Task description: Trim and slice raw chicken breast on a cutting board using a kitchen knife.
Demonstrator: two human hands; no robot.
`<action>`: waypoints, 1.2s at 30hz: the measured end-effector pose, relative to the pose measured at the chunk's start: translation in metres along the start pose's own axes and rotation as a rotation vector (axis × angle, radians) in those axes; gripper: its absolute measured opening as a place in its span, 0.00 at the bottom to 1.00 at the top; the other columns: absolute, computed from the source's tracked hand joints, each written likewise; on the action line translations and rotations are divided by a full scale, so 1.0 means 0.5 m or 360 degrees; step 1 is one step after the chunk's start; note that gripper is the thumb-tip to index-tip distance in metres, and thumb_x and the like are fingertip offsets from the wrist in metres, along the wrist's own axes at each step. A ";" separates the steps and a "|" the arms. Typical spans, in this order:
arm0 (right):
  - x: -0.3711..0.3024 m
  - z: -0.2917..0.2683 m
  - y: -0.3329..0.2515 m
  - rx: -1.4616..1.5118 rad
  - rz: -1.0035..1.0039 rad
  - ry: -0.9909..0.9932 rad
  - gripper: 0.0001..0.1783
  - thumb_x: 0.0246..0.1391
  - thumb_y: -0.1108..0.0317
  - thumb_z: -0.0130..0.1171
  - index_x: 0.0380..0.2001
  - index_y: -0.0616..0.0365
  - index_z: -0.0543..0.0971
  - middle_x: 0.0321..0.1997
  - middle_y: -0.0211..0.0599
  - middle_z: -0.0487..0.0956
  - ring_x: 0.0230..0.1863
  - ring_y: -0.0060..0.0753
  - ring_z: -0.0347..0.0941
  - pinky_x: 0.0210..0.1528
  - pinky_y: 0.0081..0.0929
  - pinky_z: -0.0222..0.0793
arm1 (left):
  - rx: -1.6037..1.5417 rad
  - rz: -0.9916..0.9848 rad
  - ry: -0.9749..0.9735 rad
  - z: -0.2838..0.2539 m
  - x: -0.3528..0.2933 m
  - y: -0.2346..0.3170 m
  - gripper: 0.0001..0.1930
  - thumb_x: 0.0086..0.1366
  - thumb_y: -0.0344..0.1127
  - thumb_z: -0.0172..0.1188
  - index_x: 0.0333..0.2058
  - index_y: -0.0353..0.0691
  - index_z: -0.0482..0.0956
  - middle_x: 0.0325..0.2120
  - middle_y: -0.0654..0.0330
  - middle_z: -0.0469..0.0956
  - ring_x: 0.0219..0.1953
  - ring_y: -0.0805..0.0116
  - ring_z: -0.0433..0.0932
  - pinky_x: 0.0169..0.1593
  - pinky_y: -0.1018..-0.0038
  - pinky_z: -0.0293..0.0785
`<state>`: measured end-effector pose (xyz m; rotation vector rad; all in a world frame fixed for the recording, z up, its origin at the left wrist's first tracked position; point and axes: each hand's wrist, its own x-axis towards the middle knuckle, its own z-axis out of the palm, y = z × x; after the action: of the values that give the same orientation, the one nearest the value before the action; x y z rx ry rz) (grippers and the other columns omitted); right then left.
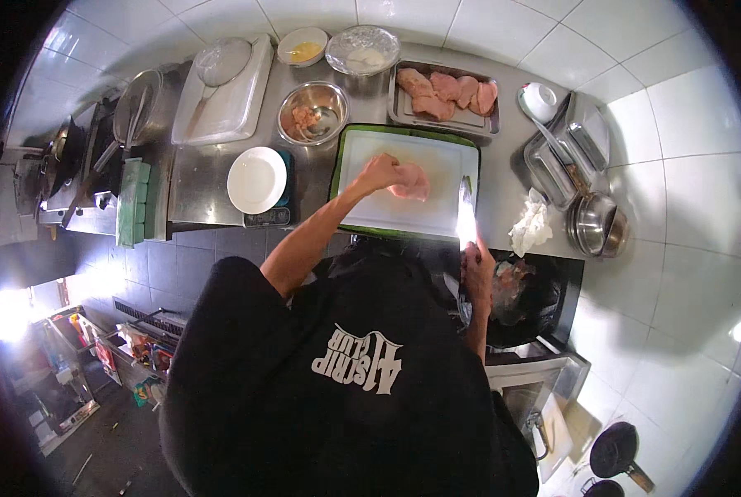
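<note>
A pale pink piece of raw meat [412,183] lies near the middle of a white cutting board [387,214] with a green rim. The fingers of my left hand [380,172] touch its left side; whether they grip it or only rest on it is hard to make out. At the board's right edge, my right hand [477,267] is closed around the handle of a knife [466,211]. Its bright blade points away from me over the board, apart from the meat.
Behind the board are a metal tray [445,124] of raw meat pieces and a steel bowl [327,99] with meat bits. To the left, a white plate [257,184] rests on a scale [267,217]. Crumpled paper [532,225] and stacked metal bowls [590,228] stand right.
</note>
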<state>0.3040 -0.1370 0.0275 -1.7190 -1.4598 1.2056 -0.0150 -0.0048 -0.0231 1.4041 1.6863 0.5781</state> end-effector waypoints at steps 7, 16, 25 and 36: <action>-0.020 -0.011 0.017 0.0096 0.0166 -0.0054 0.27 0.69 0.64 0.52 0.69 0.47 0.67 0.18 0.19 0.67 0.16 0.12 0.59 0.16 0.18 0.55 | -0.0169 0.0194 -0.0868 -0.122 0.000 0.151 0.19 0.54 0.46 0.71 0.30 0.33 0.80 0.25 0.60 0.78 0.29 0.68 0.77 0.31 0.66 0.76; -0.022 0.017 -0.089 -0.0181 0.0120 -0.0122 0.25 0.67 0.67 0.52 0.67 0.46 0.69 0.28 0.37 0.77 0.23 0.22 0.59 0.30 0.26 0.66 | 0.0099 0.0224 0.0399 -0.083 -0.029 -0.003 0.16 0.62 0.43 0.64 0.43 0.39 0.85 0.33 0.55 0.86 0.36 0.54 0.86 0.42 0.65 0.80; -0.010 0.084 -0.129 -0.0314 -0.0021 -0.0300 0.27 0.66 0.67 0.53 0.68 0.38 0.68 0.25 0.51 0.70 0.26 0.26 0.60 0.34 0.28 0.66 | -0.0183 -0.0051 0.0513 0.048 -0.160 -0.011 0.12 0.62 0.36 0.63 0.42 0.41 0.86 0.38 0.49 0.83 0.35 0.50 0.83 0.41 0.60 0.78; -0.036 0.144 -0.107 -0.0262 0.0089 -0.0203 0.27 0.66 0.67 0.53 0.68 0.41 0.70 0.20 0.34 0.66 0.22 0.20 0.57 0.27 0.25 0.63 | 0.0046 0.0064 0.0322 0.033 -0.165 0.002 0.09 0.60 0.35 0.65 0.36 0.38 0.86 0.35 0.50 0.81 0.36 0.50 0.82 0.43 0.59 0.77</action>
<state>0.2158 -0.1505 0.0475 -1.8310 -1.6366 1.2756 0.0005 -0.0855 -0.0058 1.4427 1.8348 0.7418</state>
